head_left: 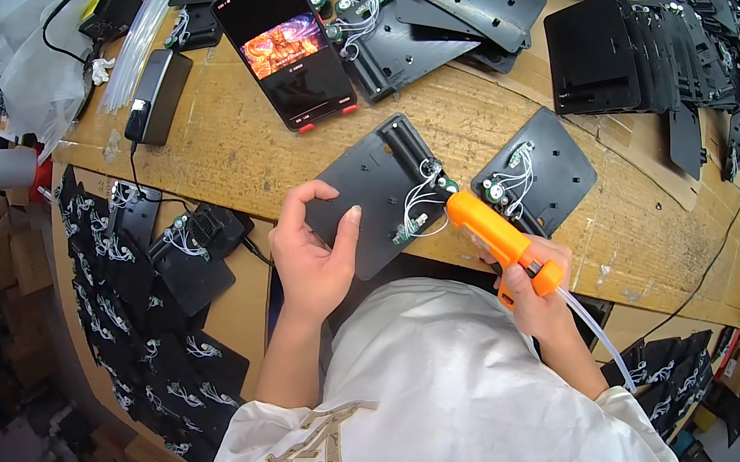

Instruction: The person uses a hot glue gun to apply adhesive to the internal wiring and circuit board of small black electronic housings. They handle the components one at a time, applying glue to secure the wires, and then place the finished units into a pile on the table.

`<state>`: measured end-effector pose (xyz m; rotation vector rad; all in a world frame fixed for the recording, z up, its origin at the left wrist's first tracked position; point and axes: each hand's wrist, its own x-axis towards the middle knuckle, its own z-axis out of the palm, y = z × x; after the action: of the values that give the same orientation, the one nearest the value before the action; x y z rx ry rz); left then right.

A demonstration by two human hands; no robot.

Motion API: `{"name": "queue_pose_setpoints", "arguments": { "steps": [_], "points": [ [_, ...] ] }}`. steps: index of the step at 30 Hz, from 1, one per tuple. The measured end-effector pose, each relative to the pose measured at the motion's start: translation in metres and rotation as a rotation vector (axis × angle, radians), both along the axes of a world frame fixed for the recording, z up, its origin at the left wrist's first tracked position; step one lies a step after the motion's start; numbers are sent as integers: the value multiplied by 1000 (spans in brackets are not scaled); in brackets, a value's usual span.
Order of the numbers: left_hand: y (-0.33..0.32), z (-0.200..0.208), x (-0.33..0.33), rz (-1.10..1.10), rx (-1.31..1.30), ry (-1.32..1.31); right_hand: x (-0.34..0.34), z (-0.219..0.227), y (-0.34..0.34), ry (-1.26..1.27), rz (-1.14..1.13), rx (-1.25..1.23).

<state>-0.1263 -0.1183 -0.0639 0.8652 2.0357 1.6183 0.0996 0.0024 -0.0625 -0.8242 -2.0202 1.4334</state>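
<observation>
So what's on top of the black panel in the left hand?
On the black panel are white wires, a small green part and a raised black ridge. The left hand covers part of its edge; anything there is hidden.

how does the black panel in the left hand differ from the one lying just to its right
The held panel is gripped by the left hand; the neighbouring panel lies on the table. The held panel's wires sit toward its right; the neighbouring panel's sit toward its left. Both are black, with white wires.

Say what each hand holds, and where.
Left hand: black panel, by its left edge. Right hand: orange hot-glue gun, by its handle.
</observation>
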Motion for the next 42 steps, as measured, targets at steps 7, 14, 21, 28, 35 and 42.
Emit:
{"name": "queue_pose_setpoints", "arguments": {
  "steps": [7, 14, 21, 28, 35, 42],
  "points": [
    [-3, 17, 12, -42, -49, 168, -5, 35, -7, -207, -5, 151],
    [1, 30, 23, -72, -41, 399, -5, 48, -17, -179, -95, 289],
    [-3, 7, 17, 54, 126, -62, 27, 27, -6, 42, -161, -36],
    [-13, 18, 1, -23, 339, -912, 47, 15, -3, 495, -218, -420],
    [-15, 13, 3, -113, 383, -826, 46, 21, 1, 519, -220, -417],
    [-14, 20, 6, -185, 422, -807, 48, 19, 0, 519, -211, -453]
  ]
}}
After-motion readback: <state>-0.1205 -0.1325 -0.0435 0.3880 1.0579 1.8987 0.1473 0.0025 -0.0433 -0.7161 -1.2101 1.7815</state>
